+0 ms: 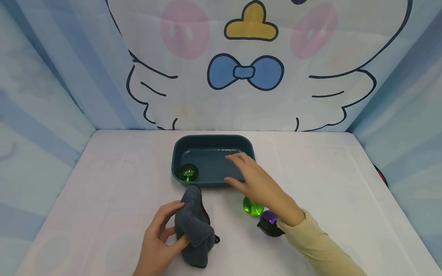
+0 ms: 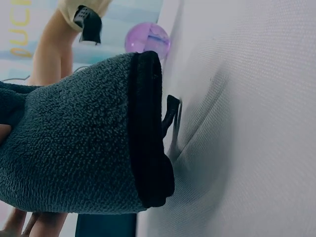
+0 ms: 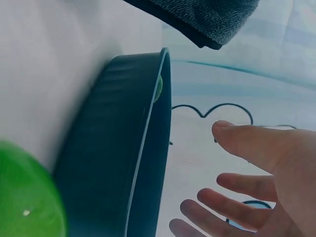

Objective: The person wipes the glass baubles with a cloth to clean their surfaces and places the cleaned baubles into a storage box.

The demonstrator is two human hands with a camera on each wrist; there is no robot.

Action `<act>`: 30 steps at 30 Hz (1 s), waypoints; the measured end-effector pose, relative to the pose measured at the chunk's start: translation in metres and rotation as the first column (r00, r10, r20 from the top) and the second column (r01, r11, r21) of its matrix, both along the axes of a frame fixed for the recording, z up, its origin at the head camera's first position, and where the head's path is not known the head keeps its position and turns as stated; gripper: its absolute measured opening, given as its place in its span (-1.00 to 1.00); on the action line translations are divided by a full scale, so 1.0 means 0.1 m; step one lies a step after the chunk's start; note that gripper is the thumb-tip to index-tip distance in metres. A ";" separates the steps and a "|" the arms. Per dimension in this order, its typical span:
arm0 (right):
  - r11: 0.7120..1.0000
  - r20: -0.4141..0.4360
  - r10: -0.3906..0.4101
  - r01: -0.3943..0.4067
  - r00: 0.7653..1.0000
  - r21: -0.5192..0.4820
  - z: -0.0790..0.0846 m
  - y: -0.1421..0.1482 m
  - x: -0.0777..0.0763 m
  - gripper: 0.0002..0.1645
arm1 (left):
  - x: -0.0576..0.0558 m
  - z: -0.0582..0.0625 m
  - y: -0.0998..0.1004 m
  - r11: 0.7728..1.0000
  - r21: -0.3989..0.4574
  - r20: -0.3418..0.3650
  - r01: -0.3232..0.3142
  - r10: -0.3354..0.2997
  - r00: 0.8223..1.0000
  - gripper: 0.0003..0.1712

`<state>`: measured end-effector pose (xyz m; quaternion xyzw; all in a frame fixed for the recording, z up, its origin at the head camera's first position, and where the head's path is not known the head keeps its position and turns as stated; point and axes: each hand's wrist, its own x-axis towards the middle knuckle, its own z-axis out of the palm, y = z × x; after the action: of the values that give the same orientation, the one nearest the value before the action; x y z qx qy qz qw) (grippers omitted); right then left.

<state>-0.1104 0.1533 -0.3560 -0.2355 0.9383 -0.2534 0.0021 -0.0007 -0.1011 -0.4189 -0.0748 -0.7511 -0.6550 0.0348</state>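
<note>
My left hand (image 1: 159, 241) grips a folded dark grey cloth (image 1: 195, 226) with black edging and a small black loop, thumb and fingers pinching it. In the left wrist view, the cloth (image 2: 84, 138) fills much of the picture, held over the white surface. My right hand (image 1: 253, 178) is above the right part of a dark blue rectangular tray (image 1: 212, 183), fingers spread and holding nothing. Inside the tray's near left corner sits a clear green ball (image 1: 188, 173). Another green ball (image 1: 253, 207) lies on the table below my right hand, outside the tray.
Beside my right wrist is a purple ball (image 1: 268, 216), partly covered by a black piece (image 1: 271, 229) at the sleeve. The white-covered table (image 1: 131, 165) meets a printed cartoon curtain (image 1: 245, 103) at the back, with blue-white curtains on both sides.
</note>
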 end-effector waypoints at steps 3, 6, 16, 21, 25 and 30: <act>1.000 0.005 -0.007 0.007 1.000 0.004 -0.02 0.07 0.03 -0.26 | 0.00 0.01 0.01 1.000 0.015 0.018 -0.006 0.006 1.000 -0.14; 1.000 0.011 -0.020 0.020 1.000 0.008 -0.04 0.15 0.07 -0.27 | 0.00 0.02 0.02 1.000 0.024 0.029 -0.016 0.016 0.999 -0.16; 0.998 -0.001 -0.018 0.018 1.000 -0.060 -0.12 0.38 0.20 -0.42 | 0.01 0.00 0.03 0.997 0.026 0.030 -0.072 0.071 0.997 -0.23; 0.997 0.017 -0.028 0.029 0.999 -0.074 -0.15 0.45 0.30 -0.44 | 0.01 0.00 0.03 0.995 0.025 0.041 -0.097 0.096 0.995 -0.26; 0.995 0.031 -0.050 0.053 0.998 -0.089 -0.19 0.51 0.36 -0.48 | 0.00 0.00 0.03 0.994 0.013 0.057 -0.111 0.110 0.992 -0.27; 0.992 0.029 -0.041 0.044 0.999 -0.120 -0.25 0.58 0.40 -0.55 | 0.00 0.00 0.04 0.993 0.006 0.062 -0.114 0.113 0.992 -0.29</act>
<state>-0.0702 0.2113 -0.3805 -0.2117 0.9260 -0.3126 -0.0051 -0.0010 -0.0976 -0.4186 -0.0117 -0.7517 -0.6575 0.0493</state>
